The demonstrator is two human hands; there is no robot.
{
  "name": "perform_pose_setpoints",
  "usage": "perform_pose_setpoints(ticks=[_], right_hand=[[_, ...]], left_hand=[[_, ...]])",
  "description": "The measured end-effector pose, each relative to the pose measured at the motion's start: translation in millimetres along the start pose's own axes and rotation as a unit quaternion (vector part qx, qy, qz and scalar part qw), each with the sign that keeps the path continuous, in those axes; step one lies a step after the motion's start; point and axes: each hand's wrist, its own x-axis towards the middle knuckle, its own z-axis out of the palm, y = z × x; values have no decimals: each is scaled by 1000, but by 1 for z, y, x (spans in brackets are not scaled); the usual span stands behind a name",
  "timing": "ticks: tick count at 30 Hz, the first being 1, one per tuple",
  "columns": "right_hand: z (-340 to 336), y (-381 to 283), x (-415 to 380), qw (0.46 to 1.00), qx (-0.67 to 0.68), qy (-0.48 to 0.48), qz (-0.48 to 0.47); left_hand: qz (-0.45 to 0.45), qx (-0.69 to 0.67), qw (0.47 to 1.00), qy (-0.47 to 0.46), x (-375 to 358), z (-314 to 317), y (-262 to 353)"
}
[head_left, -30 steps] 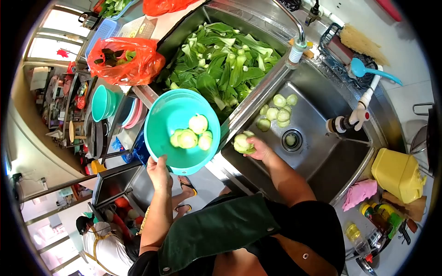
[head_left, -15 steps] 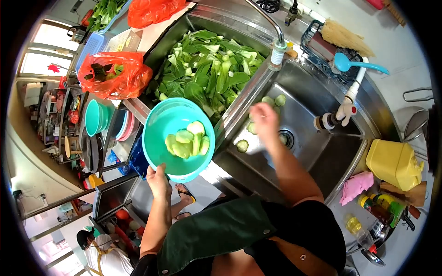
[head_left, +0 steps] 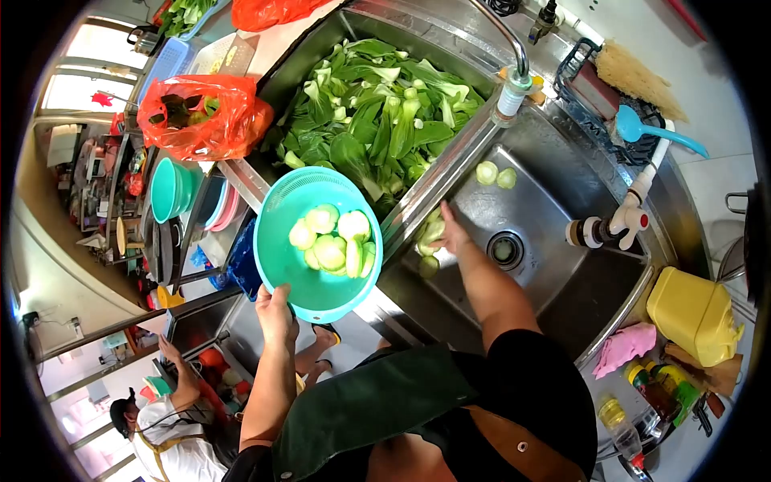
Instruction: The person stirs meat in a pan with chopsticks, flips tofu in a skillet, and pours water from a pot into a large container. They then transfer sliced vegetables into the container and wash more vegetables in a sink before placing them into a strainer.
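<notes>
My left hand (head_left: 275,315) is closed on the near rim of a teal strainer basin (head_left: 309,293), held tilted beside the sink edge. Several pale green vegetable slices (head_left: 329,252) lie inside it. Low in the steel sink, my right hand (head_left: 456,233) is cupped around a small cluster of similar slices (head_left: 429,234) by the left wall; its fingers partly hide them. Two more round slices (head_left: 495,174) rest apart near the sink's back. The left-hand sink compartment is heaped with leafy bok choy (head_left: 377,120).
A faucet (head_left: 514,88) rises at the divider between the compartments. A red plastic bag (head_left: 201,120) sits at left. On the right are a blue ladle (head_left: 642,128), a yellow jug (head_left: 695,313) and a pink cloth (head_left: 625,349). Another person (head_left: 173,426) is at lower left.
My right hand has lowered and swept toward the sink's left wall, gathering slices there. Slices in the basin have shifted. At lower left, the other person's arm has come up.
</notes>
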Motion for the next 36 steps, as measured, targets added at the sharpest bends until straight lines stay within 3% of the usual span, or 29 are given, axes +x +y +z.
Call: perform_pose_setpoints(ticks=[1, 3, 5, 6, 11, 14, 18, 21, 23, 25, 26, 27, 28, 30, 31, 32, 33, 34, 35, 36], right_hand=[[0, 32, 16, 997, -25, -17, -78], [17, 43, -9, 980, 195, -44, -9], [16, 50, -24, 935, 297, -194, 2], [18, 51, -31, 920, 323, -219, -29], [38, 11, -90, 919, 280, -269, -75], [59, -24, -140, 922, 188, -297, -162], [125, -78, -224, 911, 161, -313, -213], [171, -98, -244, 888, 44, -371, -267], [204, -84, -240, 901, -98, -267, -327], [211, -82, -233, 829, -283, -285, -388], [209, -86, -237, 806, -307, -243, -444], [202, -89, -237, 818, -238, -199, -485], [186, -96, -227, 807, -240, -100, -529], [132, -99, -184, 867, -146, 70, -471], [87, -90, -132, 844, -208, 112, -481], [40, -68, -81, 859, -230, 135, -437], [19, -48, -61, 867, -347, 240, -266], [-11, -12, -25, 837, -423, 253, -239], [-27, 12, -10, 757, -578, 232, -195], [-56, 61, 39, 828, -498, 209, -150]], left_hand=[[1, 0, 1000, 1, 2, 2, 1], [-12, 11, 1000, 4, 1, 1, 1], [-18, 15, 1000, 5, 2, 4, 4], [-17, 11, 1000, 6, 1, 7, 6], [-5, -13, 1000, -15, 2, 3, 2], [9, -8, 1000, -11, 4, 2, 0], [30, 5, 1000, -7, 2, 4, 2], [46, 6, 999, -11, -6, 13, 8], [52, 7, 999, -14, -9, 17, 10], [48, 26, 998, -12, -9, 15, 9], [47, 28, 998, -11, -8, 13, 8], [57, 27, 998, -4, -6, 9, 4], [66, 27, 997, 2, -6, 7, 1], [41, 19, 999, 7, -4, 0, 0], [33, 5, 999, 14, -2, -3, -3], [9, -15, 1000, 25, 0, -6, -4], [1, -13, 1000, 25, 3, -9, -6], [3, -20, 1000, 22, 3, -6, -5], [7, -26, 999, 21, 1, -4, -4], [12, -27, 1000, 8, 1, -6, -6]])
